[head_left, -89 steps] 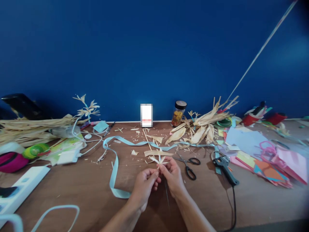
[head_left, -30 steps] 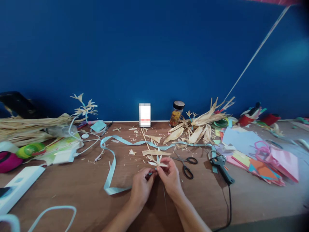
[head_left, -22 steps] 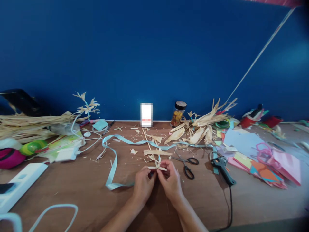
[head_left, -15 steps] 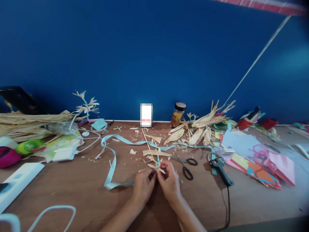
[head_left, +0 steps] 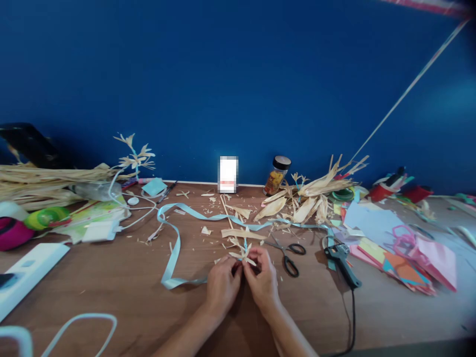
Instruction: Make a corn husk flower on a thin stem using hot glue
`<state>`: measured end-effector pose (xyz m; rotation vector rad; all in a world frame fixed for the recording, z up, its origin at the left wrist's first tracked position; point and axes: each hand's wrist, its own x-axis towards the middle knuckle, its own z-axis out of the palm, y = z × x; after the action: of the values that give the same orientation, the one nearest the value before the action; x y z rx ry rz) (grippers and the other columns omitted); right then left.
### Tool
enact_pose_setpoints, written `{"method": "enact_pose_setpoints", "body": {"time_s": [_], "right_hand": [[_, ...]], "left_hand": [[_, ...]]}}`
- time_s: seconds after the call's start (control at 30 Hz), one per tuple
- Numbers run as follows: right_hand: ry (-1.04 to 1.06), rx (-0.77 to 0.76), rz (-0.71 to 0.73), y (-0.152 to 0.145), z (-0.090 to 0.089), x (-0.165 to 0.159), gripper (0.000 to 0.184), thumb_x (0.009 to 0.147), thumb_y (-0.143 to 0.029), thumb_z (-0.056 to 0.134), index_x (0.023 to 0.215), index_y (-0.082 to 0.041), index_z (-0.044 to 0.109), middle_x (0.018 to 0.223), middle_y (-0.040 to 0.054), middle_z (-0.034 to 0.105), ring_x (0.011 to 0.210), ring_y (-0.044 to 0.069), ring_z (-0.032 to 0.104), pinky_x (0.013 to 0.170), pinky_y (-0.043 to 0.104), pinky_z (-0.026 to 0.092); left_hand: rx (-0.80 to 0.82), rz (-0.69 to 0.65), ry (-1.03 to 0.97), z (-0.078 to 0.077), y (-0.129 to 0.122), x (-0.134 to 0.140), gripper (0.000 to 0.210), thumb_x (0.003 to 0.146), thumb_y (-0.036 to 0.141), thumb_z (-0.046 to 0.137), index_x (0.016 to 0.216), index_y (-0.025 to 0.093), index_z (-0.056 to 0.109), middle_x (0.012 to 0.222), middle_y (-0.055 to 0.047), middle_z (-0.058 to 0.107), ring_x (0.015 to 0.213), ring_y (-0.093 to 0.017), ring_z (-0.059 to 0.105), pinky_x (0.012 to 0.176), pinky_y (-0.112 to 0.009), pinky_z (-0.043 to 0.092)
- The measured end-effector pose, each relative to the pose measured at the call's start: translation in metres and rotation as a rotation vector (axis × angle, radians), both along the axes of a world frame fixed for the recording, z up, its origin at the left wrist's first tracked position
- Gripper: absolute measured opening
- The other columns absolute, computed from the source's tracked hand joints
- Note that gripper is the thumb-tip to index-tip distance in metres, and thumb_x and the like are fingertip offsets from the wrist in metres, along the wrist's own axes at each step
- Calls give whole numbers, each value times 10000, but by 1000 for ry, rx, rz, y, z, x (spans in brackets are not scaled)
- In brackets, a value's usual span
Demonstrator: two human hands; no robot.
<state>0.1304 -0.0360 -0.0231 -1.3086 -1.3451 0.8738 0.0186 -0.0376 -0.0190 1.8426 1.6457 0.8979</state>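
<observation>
My left hand (head_left: 224, 281) and my right hand (head_left: 262, 276) meet low in the middle of the view, fingers pinched together. Between their fingertips is a small dried-husk flower (head_left: 243, 252) with pale pointed petals and a bit of light blue on its stem. A long light blue ribbon (head_left: 172, 258) loops over the table and runs under or into my left hand, where its end is hidden. Just beyond the flower lies a flat strip of husk (head_left: 241, 234). Black-handled scissors (head_left: 290, 255) rest open to the right of my right hand.
A glue gun (head_left: 342, 265) with a black cord lies on the right, near coloured papers (head_left: 399, 263). Dried husks (head_left: 312, 201) and a jar (head_left: 277, 176) stand by the wall. At left are a power strip (head_left: 35, 275), a white charger (head_left: 99, 231) and a finished husk-flower stem (head_left: 136, 156).
The camera view has tilted slightly. My hands stay together at the flower, with only small finger movements.
</observation>
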Motion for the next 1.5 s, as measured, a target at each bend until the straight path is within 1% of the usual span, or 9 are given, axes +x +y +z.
{"method": "enact_pose_setpoints", "body": {"time_s": [0.17,0.5,0.77,1.1,1.33,1.5], "right_hand": [[-26,3,-9,0,1,0,219,728,-159,522,938,-190,470,784,25,598,701,138,600,655,238,493],[-34,43,-5,-1,2,1,267,724,-155,520,985,-181,465,779,34,608,694,144,600,654,246,496],[-65,13,4,0,3,1,284,730,-152,513,1003,-182,439,758,17,592,679,138,588,664,245,475],[-85,63,-14,0,3,1,268,720,-152,510,983,-175,471,752,15,594,663,131,587,651,235,469],[-67,57,-5,0,4,1,279,720,-166,513,996,-177,469,738,13,612,654,134,593,639,234,468],[-69,32,1,0,4,1,257,732,-175,506,987,-179,477,758,25,611,680,149,594,643,250,467]], "left_hand": [[-22,14,26,0,-1,1,164,751,183,448,655,179,581,644,-20,586,606,-148,513,551,-230,324],[-27,9,3,4,-1,2,152,735,145,448,681,179,586,688,-28,595,640,-154,528,563,-231,345],[-19,7,-9,-1,0,2,144,735,141,453,686,187,581,691,-20,593,644,-151,521,587,-236,349],[-35,13,-17,-2,0,1,135,731,143,453,693,191,573,685,-13,576,635,-146,515,579,-229,346],[-34,-5,-23,0,0,1,145,733,138,437,686,185,566,698,-20,565,652,-149,516,598,-235,358],[-41,3,-5,1,0,1,146,736,148,436,694,187,570,685,-19,564,631,-149,514,579,-233,349]]}}
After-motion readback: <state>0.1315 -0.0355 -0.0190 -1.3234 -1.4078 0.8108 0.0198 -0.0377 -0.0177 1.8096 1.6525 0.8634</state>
